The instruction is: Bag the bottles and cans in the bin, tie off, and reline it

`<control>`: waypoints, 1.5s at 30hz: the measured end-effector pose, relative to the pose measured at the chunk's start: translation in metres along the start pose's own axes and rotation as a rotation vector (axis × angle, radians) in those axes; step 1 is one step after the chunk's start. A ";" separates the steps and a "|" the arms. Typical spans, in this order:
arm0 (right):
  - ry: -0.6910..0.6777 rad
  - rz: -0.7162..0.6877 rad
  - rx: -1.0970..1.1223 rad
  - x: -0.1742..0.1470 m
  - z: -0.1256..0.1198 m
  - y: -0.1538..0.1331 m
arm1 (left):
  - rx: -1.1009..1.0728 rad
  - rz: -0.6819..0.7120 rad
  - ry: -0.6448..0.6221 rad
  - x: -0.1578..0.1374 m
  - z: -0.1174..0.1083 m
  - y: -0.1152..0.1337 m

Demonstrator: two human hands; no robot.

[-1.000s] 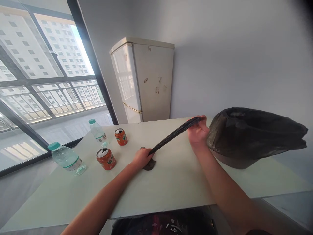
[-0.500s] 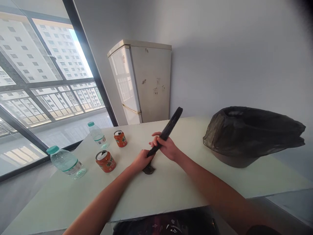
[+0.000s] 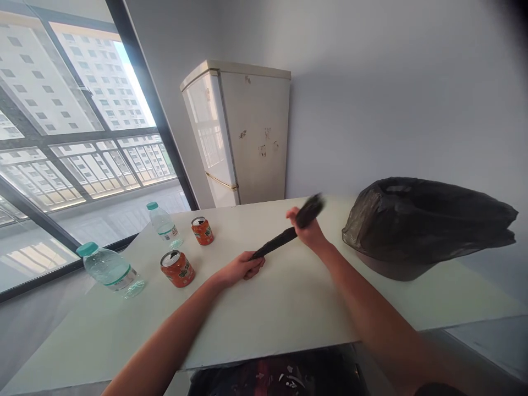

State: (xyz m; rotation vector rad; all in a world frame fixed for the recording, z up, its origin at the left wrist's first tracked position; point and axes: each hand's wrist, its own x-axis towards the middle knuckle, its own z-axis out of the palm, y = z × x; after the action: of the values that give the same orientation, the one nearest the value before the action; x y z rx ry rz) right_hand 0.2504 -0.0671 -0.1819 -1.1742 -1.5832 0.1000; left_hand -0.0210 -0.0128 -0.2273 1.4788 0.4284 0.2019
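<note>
A black plastic bag (image 3: 281, 241), gathered into a narrow strip, stretches between my two hands over the table. My left hand (image 3: 244, 266) is closed on its lower left end, low above the tabletop. Farther right and higher, my right hand (image 3: 308, 231) grips the strip near its other end, which sticks out past the fingers and is blurred by motion. The fingers of my right hand are partly hidden behind the bag. Left of my left hand stand two orange drink cans, a nearer one (image 3: 177, 269) and a farther one (image 3: 202, 231), both upright with opened tops.
Two clear bottles with green caps, one nearer (image 3: 113, 272) and one farther (image 3: 164, 224), stand at the table's left. A bin lined with a black bag (image 3: 416, 220) is at the right of the white table (image 3: 289, 313). Behind is a fridge (image 3: 256, 137).
My right hand has moved right, toward the bin, pulling the strip longer and flatter. The bag's loose lower end no longer shows beneath my left hand, which has stayed nearly in place.
</note>
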 end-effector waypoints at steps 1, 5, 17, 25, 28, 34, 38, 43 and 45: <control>-0.087 -0.035 -0.040 -0.003 0.002 0.000 | -0.080 -0.013 -0.009 0.000 -0.001 0.001; -0.335 -0.155 -0.254 -0.008 0.010 0.001 | -0.324 -0.067 -0.085 -0.001 -0.006 0.006; -0.413 -0.208 -0.510 -0.007 0.015 -0.003 | -0.296 -0.060 0.081 -0.002 -0.003 -0.002; -0.156 0.338 0.388 -0.001 0.011 -0.007 | -0.381 0.182 0.419 0.006 -0.003 0.002; -0.412 0.613 0.817 -0.010 0.035 -0.014 | -0.370 0.188 0.378 0.005 -0.001 -0.001; -0.386 0.647 1.055 -0.031 0.077 -0.038 | -0.270 0.100 0.104 0.001 0.004 -0.004; -0.265 0.621 0.973 -0.032 0.082 -0.042 | -0.416 0.189 0.085 0.000 0.006 0.002; -0.297 0.524 0.991 -0.034 0.085 -0.047 | -0.252 0.138 0.232 0.003 0.009 -0.002; -0.309 0.513 1.035 -0.035 0.086 -0.049 | -0.260 0.129 0.229 0.003 0.010 -0.003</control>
State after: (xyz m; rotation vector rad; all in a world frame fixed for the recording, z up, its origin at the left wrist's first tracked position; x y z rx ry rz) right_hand 0.1495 -0.0747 -0.2096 -0.6917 -1.1478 1.3181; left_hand -0.0147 -0.0205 -0.2309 1.2319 0.4721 0.5146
